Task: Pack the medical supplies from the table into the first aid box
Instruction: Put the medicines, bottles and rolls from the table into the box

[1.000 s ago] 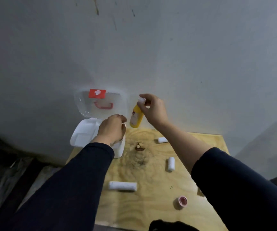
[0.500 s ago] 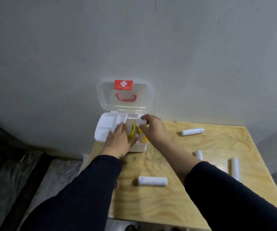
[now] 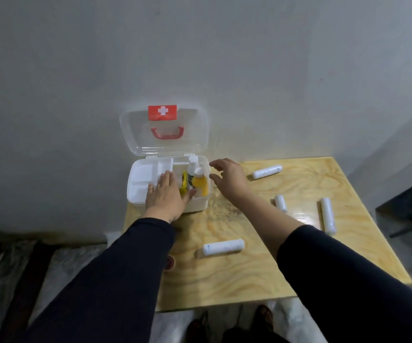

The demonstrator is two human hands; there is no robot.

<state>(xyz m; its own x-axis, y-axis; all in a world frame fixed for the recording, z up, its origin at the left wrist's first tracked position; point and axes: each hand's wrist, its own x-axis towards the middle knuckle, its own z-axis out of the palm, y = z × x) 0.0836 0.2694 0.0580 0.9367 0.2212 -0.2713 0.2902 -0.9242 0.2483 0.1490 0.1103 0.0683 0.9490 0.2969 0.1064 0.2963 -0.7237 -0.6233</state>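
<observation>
A: Pressing flat on the near edge of the first aid box (image 3: 135, 191), the left hand (image 3: 167, 194) has its fingers spread and grips nothing; I'd say it is there to steady the box

B: And the right hand (image 3: 227, 179)?

A: Empty, fingers loosely spread, hovering just beside the box's right wall. Inside, at the right end, a yellow bottle (image 3: 200, 185) with a white cap stands upright, a white bottle (image 3: 192, 164) touching it on the far side and a yellow packet (image 3: 183, 185) to its left

B: What's left to pack?

A: Four white bandage rolls (image 3: 223, 246) lie on the plywood table (image 3: 249, 280): one near, one far right, two at the right side. A small reddish round thing peeks out by the left sleeve; I can't tell what it is

B: The room?

A: The clear lid (image 3: 164, 131), red handle and cross label showing, leans open against a plain grey wall (image 3: 274, 70); the box sits at the table's far left corner
</observation>
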